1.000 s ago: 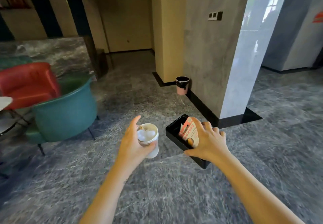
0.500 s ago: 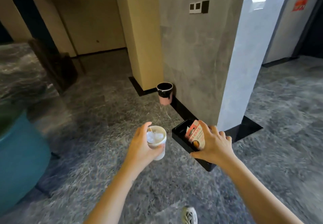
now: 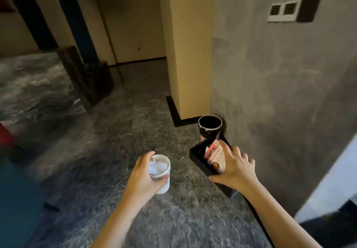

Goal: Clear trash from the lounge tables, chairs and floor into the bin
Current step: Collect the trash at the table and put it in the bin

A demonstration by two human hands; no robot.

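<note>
My left hand (image 3: 144, 177) grips a white paper cup (image 3: 161, 172) stuffed with crumpled white tissue, held upright at waist height. In my right hand (image 3: 234, 167) is a black rectangular tray (image 3: 199, 155), tilted, with a red and white paper wrapper (image 3: 215, 154) pressed against it under my thumb. The bin (image 3: 209, 126), small and round with a black liner and pinkish body, stands on the floor at the foot of the grey pillar, just beyond the tray.
A grey stone pillar (image 3: 280, 93) with wall switches rises on the right, a yellow column (image 3: 189, 44) behind the bin. Dark marble floor (image 3: 125, 131) stretches ahead into a corridor. A teal chair edge (image 3: 15, 199) and something red (image 3: 5, 135) lie at far left.
The view has closed in on the pillar and the bin, which now sits much nearer, right behind the tray. Both hands keep their holds. The chairs have slid out to the left.
</note>
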